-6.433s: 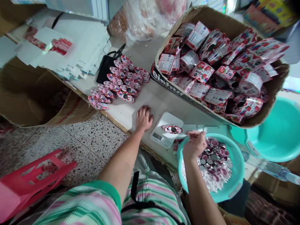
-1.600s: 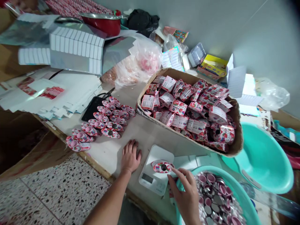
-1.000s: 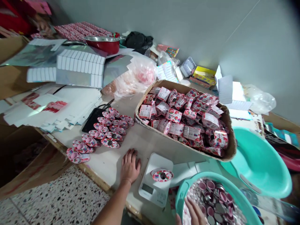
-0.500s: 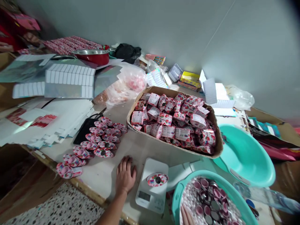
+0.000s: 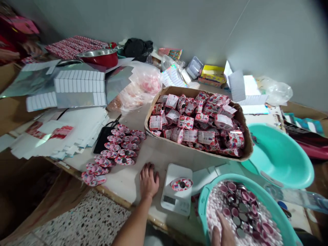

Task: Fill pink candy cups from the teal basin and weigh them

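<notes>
Head view: right hand (image 5: 223, 232) reaches among white pellets (image 5: 214, 210), seemingly gathering some, grip unclear; left hand (image 5: 149, 181) lies flat, fingers loose. Packet (image 5: 176, 185) rests on scale (image 5: 183, 204); next calls for a light pinch.

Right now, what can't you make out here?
In the head view:
Scale display: too small and dark to read.
Right hand: cut off by the bottom edge; whether it grips anything is unclear.
Bottom of the basin: hidden by white pieces and cups.
Bottom of the box: hidden under packets.
</notes>
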Demonstrator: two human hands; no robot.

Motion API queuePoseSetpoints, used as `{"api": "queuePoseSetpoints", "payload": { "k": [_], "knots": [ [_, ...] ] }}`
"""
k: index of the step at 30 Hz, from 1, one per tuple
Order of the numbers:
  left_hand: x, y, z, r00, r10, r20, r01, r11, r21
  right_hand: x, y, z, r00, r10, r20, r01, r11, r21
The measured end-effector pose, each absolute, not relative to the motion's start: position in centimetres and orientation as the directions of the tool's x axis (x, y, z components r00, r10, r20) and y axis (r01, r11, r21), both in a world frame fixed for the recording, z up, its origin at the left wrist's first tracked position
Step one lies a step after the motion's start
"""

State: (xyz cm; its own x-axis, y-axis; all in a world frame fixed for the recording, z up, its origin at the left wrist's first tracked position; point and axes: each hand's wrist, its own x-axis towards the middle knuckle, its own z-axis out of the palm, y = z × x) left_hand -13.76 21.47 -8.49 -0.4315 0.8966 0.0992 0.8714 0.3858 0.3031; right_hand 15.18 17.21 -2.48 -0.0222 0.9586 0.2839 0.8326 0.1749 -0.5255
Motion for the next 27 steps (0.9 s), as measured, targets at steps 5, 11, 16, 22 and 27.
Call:
{"api": "queuePoseSetpoints", "payload": {
  "k": [5,11,16,22,27],
  "knots": [
    [-13.5,21.5,-8.1,-0.452,0.891,0.042,0.840,0.409,0.358,15.1,16.8,-1.1,-0.065,0.981,0.183,0.851,0.150,-0.503],
    [-13.4,21.3,-7.4,-0.461,0.887,-0.020,0.804,0.427,0.414,14.6,16.9,-0.4,-0.023,0.987,0.158,0.888,0.093,-0.450],
    [-13.5,21.3,-7.1,-0.464,0.885,-0.042,0.790,0.435,0.432,14.2,16.8,-0.4,-0.014,0.984,0.177,0.904,0.088,-0.419],
    [-13.6,21.3,-6.8,-0.450,0.892,-0.043,0.791,0.421,0.444,14.2,16.8,-0.8,-0.014,0.981,0.191,0.917,0.089,-0.390],
    [-14.0,21.2,-6.2,-0.422,0.906,-0.035,0.793,0.387,0.471,14.1,16.8,-0.9,-0.006,0.981,0.193,0.918,0.082,-0.387]
  ]
}}
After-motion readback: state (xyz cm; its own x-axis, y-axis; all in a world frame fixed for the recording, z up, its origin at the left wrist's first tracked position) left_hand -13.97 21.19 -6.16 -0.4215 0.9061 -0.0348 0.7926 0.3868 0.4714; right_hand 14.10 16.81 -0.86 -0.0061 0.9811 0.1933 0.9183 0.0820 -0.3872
